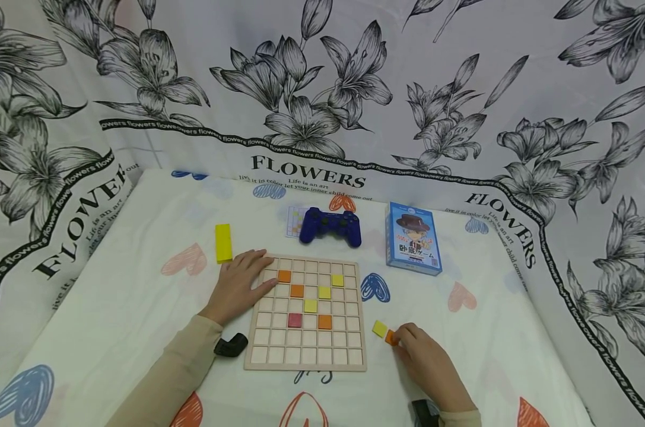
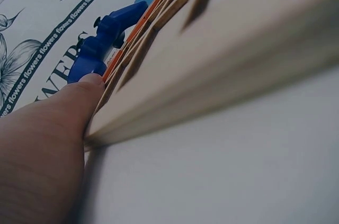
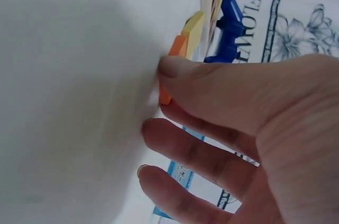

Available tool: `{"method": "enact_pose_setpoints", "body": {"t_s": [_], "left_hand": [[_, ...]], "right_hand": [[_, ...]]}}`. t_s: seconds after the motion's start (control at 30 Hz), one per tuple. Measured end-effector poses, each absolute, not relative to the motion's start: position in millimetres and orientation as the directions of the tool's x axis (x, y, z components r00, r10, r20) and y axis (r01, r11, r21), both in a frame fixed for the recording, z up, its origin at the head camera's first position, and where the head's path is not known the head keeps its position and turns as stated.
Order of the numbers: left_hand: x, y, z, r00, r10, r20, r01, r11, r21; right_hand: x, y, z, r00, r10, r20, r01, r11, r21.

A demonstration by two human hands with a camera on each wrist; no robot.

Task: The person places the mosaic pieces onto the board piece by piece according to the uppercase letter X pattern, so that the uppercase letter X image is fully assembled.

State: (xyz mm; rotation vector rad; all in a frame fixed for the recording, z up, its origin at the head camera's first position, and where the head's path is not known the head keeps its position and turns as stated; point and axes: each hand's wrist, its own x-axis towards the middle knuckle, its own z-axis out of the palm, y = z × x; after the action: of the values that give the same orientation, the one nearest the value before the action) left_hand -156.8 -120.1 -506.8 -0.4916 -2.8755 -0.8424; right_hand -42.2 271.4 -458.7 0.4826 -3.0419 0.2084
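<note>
A wooden grid board (image 1: 264,356) lies flat at the middle of the cloth, with several orange, yellow and pink square tiles in its cells. My left hand (image 1: 239,287) rests at its upper left edge, fingers spread and the thumb reaching over the rim. In the left wrist view the thumb (image 2: 58,113) lies against the board's side (image 2: 159,123). Right of the board, my right hand (image 1: 426,359) pinches an orange tile (image 3: 166,94) between thumb and index finger, low over the cloth. A yellow tile (image 1: 380,329) is just beyond it.
Left of the board's top corner is a yellow block (image 1: 223,243). Behind the board sit a blue game controller (image 1: 330,226) and a small patterned card (image 1: 294,222). A blue card-game box (image 1: 413,239) lies at the back right. Flower-printed fabric (image 1: 322,118) rises behind.
</note>
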Motion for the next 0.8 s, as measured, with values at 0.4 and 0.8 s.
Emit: {"method": "enact_pose_setpoints", "body": {"t_s": [0.4,0.8], "left_hand": [[-157,-121,-507,-0.941,0.279,0.193,0.339,0.792,0.507],[-156,-120,-506,-0.941,0.278,0.194,0.339,0.792,0.508]], "right_hand": [[-43,268,-450,-0.919,-0.371,0.136,-0.387,0.913,-0.125],[-66,216,-429,-0.773,-0.608,0.182,-0.63,0.77,-0.101]]}}
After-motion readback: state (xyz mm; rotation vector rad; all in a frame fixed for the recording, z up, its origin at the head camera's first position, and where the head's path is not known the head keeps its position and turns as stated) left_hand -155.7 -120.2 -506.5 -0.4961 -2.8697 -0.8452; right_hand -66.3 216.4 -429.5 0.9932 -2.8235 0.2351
